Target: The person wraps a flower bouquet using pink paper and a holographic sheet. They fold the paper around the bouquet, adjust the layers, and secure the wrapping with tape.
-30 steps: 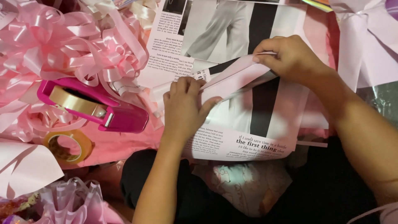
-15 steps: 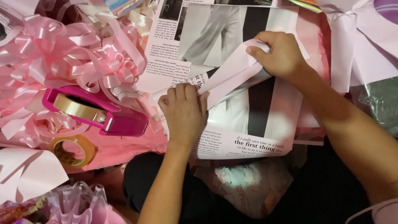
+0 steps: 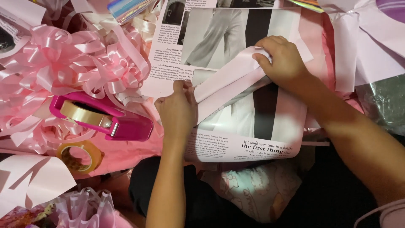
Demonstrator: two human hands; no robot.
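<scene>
A printed wrapping sheet (image 3: pixel 257 126) with black-and-white pictures and text lies in front of me. Across it runs a folded strip of pale pink paper (image 3: pixel 230 80). My left hand (image 3: pixel 177 112) pinches the strip's lower left end against the sheet. My right hand (image 3: pixel 280 61) presses down on the strip's upper right end, fingers curled over the fold. A pink tape dispenser (image 3: pixel 103 118) with a brown tape roll sits just left of my left hand.
A big heap of pink ribbon bows (image 3: pixel 63 67) fills the left side. A loose tape roll (image 3: pixel 80 156) lies below the dispenser. Pale pink paper sheets (image 3: pixel 363 46) pile up at the right, and a cut pink sheet (image 3: pixel 31 179) lies at lower left.
Both hands have slid along the pink strip, creasing it flatter; the right hand moved slightly down and left, and the view shifted a little.
</scene>
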